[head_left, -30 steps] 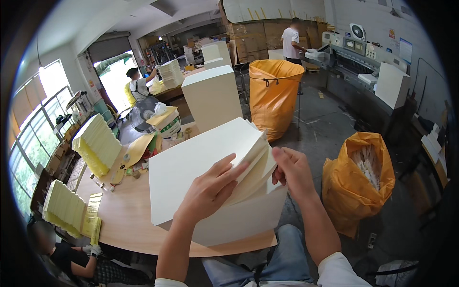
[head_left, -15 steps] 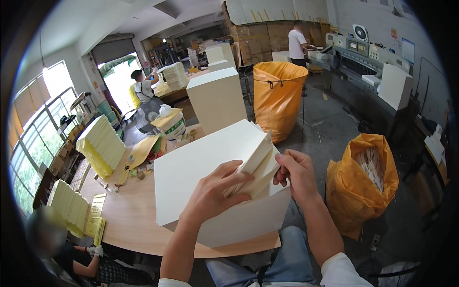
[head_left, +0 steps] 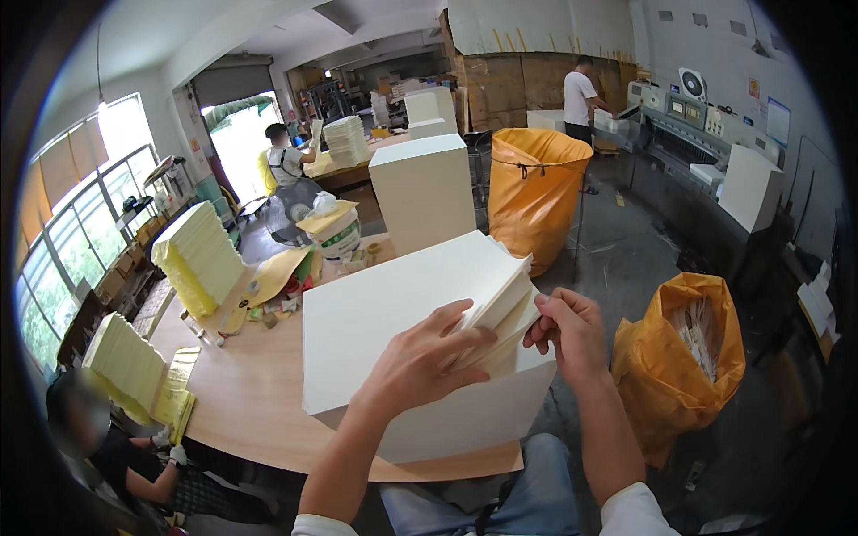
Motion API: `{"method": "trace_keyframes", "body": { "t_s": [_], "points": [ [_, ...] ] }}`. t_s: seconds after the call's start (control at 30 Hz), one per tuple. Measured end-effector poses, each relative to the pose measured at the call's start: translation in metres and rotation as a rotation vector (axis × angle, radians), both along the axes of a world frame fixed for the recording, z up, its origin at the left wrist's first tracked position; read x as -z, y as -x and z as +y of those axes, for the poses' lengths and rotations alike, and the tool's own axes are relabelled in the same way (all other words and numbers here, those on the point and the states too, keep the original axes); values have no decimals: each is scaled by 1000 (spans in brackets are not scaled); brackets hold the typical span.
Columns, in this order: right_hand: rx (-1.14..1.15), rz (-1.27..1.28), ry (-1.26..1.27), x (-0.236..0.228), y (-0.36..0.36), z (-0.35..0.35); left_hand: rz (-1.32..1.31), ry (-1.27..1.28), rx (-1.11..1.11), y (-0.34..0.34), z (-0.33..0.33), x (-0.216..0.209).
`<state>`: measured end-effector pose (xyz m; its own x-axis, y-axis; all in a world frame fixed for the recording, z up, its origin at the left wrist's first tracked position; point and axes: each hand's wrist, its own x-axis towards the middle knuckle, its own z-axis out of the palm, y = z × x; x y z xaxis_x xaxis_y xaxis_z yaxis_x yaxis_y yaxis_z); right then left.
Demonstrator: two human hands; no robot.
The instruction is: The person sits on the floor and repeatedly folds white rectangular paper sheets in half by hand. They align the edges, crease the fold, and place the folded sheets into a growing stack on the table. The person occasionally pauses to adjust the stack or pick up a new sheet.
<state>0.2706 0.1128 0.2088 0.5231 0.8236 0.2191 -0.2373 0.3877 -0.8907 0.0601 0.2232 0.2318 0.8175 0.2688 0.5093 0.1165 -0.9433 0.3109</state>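
Note:
A tall stack of white paper (head_left: 375,308) stands on the wooden table right in front of me. At its right end, several top sheets (head_left: 507,302) are bent up and fanned apart. My left hand (head_left: 429,353) is closed round the raised edge of these sheets, with the thumb below and the fingers on top. To the right of it, my right hand (head_left: 572,329) pinches the corner of the paper between thumb and curled fingers. How many sheets lie in that pinch is too small to tell.
Yellowish paper stacks (head_left: 198,259), a white bucket (head_left: 335,234) and scissors share the table (head_left: 241,393). Another white stack (head_left: 424,196) rises behind mine. Orange bags (head_left: 536,201) stand on the floor, one holding paper strips (head_left: 695,335). A seated person (head_left: 134,456) works at lower left.
The whole view has shifted, so things sit lower and mostly farther right. Both hands keep their hold on the paper. A distant person at the left now has a sheet raised.

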Motion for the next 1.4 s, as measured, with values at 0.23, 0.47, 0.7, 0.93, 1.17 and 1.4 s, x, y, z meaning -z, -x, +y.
{"method": "trace_keyframes", "body": {
  "t_s": [0.23, 0.47, 0.7, 0.93, 1.17, 1.4],
  "points": [
    [68, -142, 41, 7, -7, -3, 0, 138, 13, -2, 5, 2],
    [578, -1344, -43, 40, 11, -29, -18, 157, 50, 0, 5, 2],
    [23, -1512, 281, 28, 25, -28, 109, -463, 69, -16, 1, 34],
    [81, -1425, 307, 31, 19, -26, 96, -597, -602, 16, -15, 53],
    [203, -1609, 219, 41, 21, -27, -250, -396, -865, 158, 4, 66],
    [514, -1641, -37, 79, 13, -11, -305, -394, -592, 140, -71, 54]
  ]
}}
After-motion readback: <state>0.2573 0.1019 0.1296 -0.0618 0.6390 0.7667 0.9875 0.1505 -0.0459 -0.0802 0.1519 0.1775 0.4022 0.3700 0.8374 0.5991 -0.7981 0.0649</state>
